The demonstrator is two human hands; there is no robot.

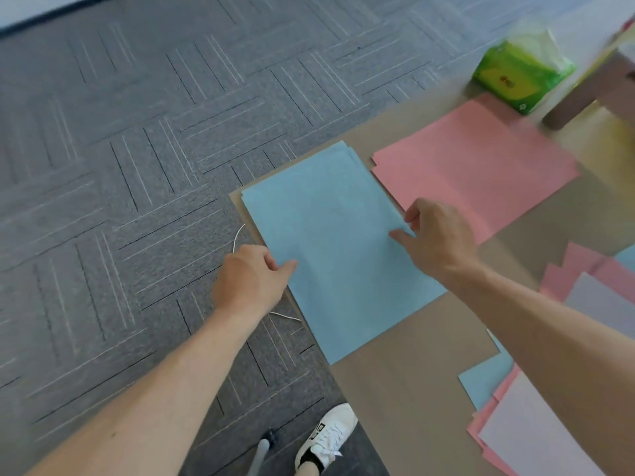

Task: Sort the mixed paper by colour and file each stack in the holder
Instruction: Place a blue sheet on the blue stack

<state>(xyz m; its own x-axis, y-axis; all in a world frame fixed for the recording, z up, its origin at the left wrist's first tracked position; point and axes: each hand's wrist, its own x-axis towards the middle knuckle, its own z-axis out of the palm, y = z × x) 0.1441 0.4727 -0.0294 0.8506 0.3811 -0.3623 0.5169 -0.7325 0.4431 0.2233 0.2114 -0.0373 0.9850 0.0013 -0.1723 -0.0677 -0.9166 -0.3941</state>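
Note:
A stack of blue paper (338,242) lies at the left corner of a brown table (405,389). My left hand (249,280) pinches the stack's left edge, thumb on top. At the stack's right edge my right hand (436,235) grips it with curled fingers. To the right of the blue stack lies a stack of pink paper (477,170), partly fanned. A mixed pile of pink, blue and pale lilac sheets (536,431) spreads at the lower right, partly under my right forearm. No holder is in view.
A green tissue pack (522,73) sits at the back right beside a dark brown object (584,94). Grey carpet tiles (137,166) cover the floor to the left. A white cord (237,238) hangs by the table edge. My white shoe (326,438) stands below.

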